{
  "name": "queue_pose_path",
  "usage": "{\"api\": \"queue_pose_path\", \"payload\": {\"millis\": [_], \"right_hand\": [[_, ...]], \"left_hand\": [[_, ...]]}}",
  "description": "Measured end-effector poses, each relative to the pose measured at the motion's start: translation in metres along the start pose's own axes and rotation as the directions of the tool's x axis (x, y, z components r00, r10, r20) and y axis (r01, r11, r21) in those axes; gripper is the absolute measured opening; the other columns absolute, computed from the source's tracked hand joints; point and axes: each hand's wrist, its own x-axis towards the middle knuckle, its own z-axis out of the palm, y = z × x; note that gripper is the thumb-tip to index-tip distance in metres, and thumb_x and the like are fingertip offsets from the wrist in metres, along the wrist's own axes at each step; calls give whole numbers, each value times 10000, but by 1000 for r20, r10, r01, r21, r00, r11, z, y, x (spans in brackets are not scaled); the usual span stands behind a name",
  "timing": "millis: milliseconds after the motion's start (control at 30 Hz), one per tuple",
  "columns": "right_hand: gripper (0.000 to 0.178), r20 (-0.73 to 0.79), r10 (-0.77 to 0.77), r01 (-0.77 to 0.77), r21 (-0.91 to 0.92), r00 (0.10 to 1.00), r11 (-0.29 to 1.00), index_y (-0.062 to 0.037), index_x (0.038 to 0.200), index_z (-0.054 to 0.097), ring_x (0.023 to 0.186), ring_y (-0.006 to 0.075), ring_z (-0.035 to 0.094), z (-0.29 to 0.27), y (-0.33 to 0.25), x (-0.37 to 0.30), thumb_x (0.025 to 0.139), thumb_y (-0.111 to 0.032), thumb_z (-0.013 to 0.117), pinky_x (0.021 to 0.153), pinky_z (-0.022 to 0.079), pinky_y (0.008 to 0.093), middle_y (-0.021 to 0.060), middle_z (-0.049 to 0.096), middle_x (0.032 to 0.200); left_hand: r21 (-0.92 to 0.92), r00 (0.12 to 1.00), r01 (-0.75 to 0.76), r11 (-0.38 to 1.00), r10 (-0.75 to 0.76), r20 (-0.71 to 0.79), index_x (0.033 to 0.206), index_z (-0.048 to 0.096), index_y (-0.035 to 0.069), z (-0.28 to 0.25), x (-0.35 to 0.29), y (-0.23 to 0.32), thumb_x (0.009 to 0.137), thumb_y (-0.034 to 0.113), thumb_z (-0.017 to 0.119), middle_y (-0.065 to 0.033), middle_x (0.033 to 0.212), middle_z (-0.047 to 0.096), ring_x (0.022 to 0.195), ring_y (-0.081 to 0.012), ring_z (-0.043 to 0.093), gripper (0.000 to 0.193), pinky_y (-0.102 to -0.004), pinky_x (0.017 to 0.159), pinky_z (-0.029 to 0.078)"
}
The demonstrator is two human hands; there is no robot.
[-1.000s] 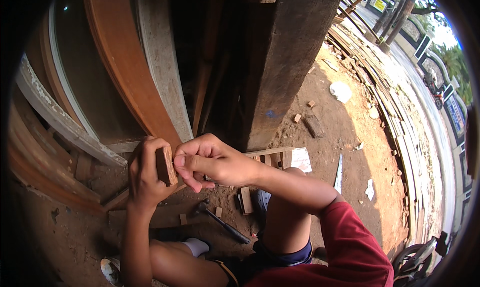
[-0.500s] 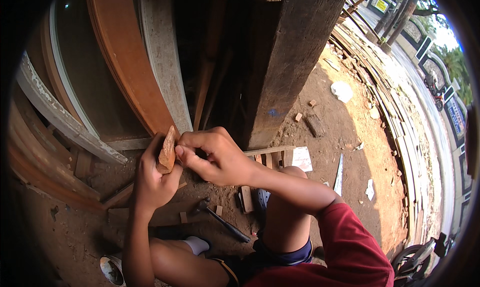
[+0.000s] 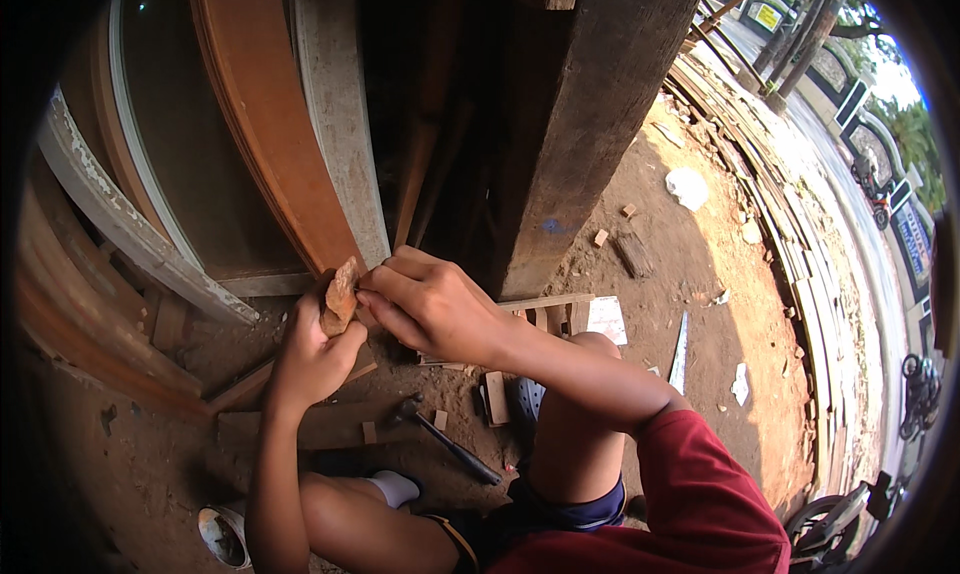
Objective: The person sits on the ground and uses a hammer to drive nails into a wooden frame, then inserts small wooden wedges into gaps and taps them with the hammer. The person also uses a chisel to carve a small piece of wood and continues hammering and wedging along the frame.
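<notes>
My left hand (image 3: 318,359) is closed round a rough orange-brown chunk (image 3: 340,299), which looks like stone or wood and stands up out of the fist. Close against the chunk's right side, my right hand (image 3: 425,299) is pinched, its fingertips almost touching it. Whatever lies between those fingertips is too small or too hidden to make out. Below the hands, a hammer (image 3: 455,446) with a dark handle lies on the ground beside a flat board (image 3: 290,426) and small wood offcuts (image 3: 495,398).
Wooden frames and panels (image 3: 270,124) lean at the left. A thick timber post (image 3: 590,124) stands ahead. A handsaw blade (image 3: 679,354) and paper (image 3: 606,320) lie on the dirt to the right, a tin can (image 3: 224,537) at lower left. Long planks (image 3: 800,244) border the road.
The chunk has turned slightly in my left hand, and my right hand's fingers have closed in nearer to it. A second motorcycle has appeared on the road at the right.
</notes>
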Motion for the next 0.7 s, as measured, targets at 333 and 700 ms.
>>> {"api": "queue_pose_path", "payload": {"millis": [333,700], "right_hand": [[151,-68,127,-133,-82,990,988,21,889,655,787,295,580,5,-11,1,753,-32,695,675,505,374,123,600,806],[180,96,197,-187,-100,976,977,28,893,651,821,312,570,3,1,-6,718,-3,678,725,504,385,134,595,809]], "left_hand": [[232,991,-96,968,114,-68,952,486,-15,8,5,0,775,20,565,-206,867,589,869,-387,604,197,-408,772,469],[280,998,-63,958,66,-3,990,475,-31,15,9,-10,769,61,585,-274,947,586,976,-492,529,263,-461,807,456]]}}
